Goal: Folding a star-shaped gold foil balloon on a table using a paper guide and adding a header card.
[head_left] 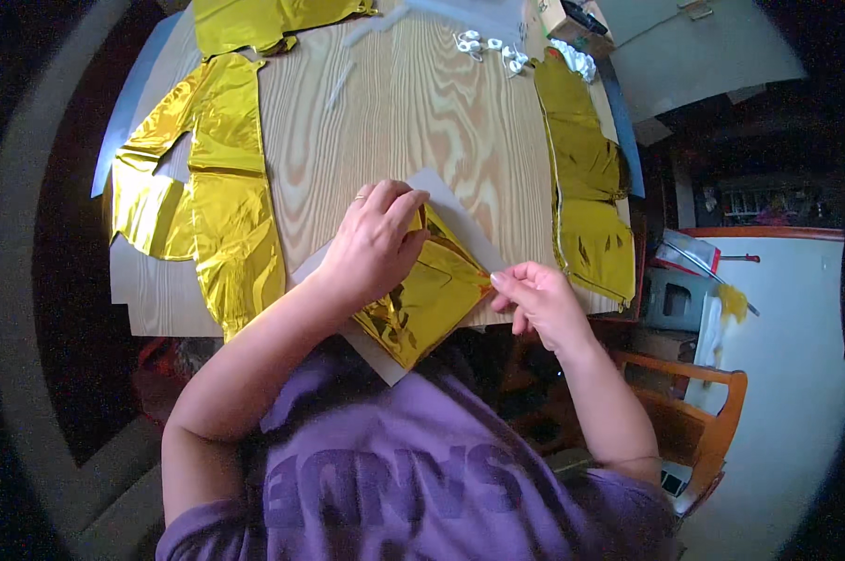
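A folded gold foil balloon lies on a pale card sheet at the table's near edge, turned corner toward me. My left hand is closed at its far left part, with curled fingers gripping the foil; the hand hides part of it. At the foil's right corner, my right hand pinches the tip between thumb and forefinger. A reddish-orange patch shows on the foil beside that pinch.
Flat gold foil balloons lie left, far left and right on the wooden table. Small white coils, clear plastic strips and a cardboard box sit at the far side. A wooden chair stands right.
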The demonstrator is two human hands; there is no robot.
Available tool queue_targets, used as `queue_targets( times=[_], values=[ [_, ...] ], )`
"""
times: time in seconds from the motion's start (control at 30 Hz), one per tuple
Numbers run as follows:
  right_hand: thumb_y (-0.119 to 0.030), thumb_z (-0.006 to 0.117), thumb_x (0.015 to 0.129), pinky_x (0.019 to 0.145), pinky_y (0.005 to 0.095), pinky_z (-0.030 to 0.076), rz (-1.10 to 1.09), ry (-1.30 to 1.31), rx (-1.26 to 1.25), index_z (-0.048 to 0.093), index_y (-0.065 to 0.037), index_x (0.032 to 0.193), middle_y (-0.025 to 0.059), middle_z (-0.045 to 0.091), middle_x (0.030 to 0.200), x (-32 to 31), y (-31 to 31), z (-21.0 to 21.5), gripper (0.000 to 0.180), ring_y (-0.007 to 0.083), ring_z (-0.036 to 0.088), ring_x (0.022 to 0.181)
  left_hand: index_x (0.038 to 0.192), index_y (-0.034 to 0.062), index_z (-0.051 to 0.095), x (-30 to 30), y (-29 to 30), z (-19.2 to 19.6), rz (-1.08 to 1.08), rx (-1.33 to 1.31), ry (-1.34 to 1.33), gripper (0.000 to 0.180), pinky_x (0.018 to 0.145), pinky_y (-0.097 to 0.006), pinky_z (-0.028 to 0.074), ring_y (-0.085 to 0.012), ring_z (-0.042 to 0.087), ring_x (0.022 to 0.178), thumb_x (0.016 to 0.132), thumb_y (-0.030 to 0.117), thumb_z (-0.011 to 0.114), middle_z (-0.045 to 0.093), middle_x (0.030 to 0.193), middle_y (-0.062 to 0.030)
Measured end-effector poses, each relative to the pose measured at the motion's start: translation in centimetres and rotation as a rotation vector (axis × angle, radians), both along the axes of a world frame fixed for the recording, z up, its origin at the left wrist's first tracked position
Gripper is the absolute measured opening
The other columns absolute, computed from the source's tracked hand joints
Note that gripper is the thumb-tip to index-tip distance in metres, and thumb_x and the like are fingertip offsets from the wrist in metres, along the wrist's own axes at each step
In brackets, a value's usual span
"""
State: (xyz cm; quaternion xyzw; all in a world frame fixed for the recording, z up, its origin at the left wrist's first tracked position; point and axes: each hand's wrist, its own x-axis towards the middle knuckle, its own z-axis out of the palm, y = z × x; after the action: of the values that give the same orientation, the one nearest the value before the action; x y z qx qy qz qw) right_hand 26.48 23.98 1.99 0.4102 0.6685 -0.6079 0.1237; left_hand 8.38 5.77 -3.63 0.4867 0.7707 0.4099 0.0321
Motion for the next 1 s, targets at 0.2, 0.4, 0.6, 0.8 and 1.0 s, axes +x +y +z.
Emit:
queue_targets(
  times=[0.2,0.4,0.6,0.8,1.0],
  values=[
    [-0.034,0.069,0.095,0.042,0.0194,0.040,0.061,-0.121,-0.092,0.063,-0.003,0.104,0.0064,0.070,0.083,-0.3,0.8,0.5,0.034,0.0072,0.057,0.049,0.125,0.0029,0.058,0.1,-0.2,-0.2,0.019,-0.013,-0.026,0.042,0.096,-0.046,0.048,-0.0396,0.056,0.109,0.086,0.012,0.070,0.059,0.119,-0.0183],
    [-0.033,0.073,0.093,0.049,0.0199,0.046,-0.082,-0.135,-0.283,0.062,-0.006,0.101,0.0039,0.068,0.087,-1.3,0.6,1.1,0.030,0.0097,0.064,0.058,0.124,0.0026,0.058,0.1,-0.1,-0.7,0.047,0.059,-0.026,0.040,0.094,-0.046,0.049,-0.0395,0.058,0.107,0.087,0.012,0.069,0.061,0.116,-0.0187],
    [-0.029,0.072,0.094,0.046,0.0201,0.046,0.018,-0.135,-0.247,0.064,-0.004,0.103,0.0035,0.068,0.083,-1.7,0.1,-0.2,0.028,0.0109,0.067,0.059,0.121,0.0016,0.060,-0.1,0.0,-0.9,0.054,0.060,-0.042,0.037,0.093,-0.045,0.050,-0.0396,0.060,0.104,0.087,0.012,0.069,0.063,0.113,-0.0193],
    [-0.026,0.070,0.096,0.046,0.0179,0.043,0.002,-0.134,-0.292,0.064,-0.004,0.102,0.0020,0.069,0.088,-2.2,0.2,-0.8,0.023,0.0094,0.065,0.056,0.120,0.0000,0.061,-0.8,0.0,1.3,0.021,-0.077,-0.163,0.037,0.096,-0.044,0.050,-0.0396,0.061,0.107,0.087,0.014,0.069,0.063,0.114,-0.0199],
    [-0.031,0.065,0.099,0.043,0.0182,0.040,0.103,-0.080,-0.283,0.067,-0.004,0.104,0.0016,0.071,0.087,-2.2,-0.1,-1.3,0.028,0.0091,0.064,0.053,0.122,0.0002,0.061,-1.1,0.3,2.2,0.013,-0.182,-0.182,0.037,0.098,-0.044,0.049,-0.0401,0.060,0.109,0.088,0.014,0.068,0.062,0.115,-0.0203]
  ],
)
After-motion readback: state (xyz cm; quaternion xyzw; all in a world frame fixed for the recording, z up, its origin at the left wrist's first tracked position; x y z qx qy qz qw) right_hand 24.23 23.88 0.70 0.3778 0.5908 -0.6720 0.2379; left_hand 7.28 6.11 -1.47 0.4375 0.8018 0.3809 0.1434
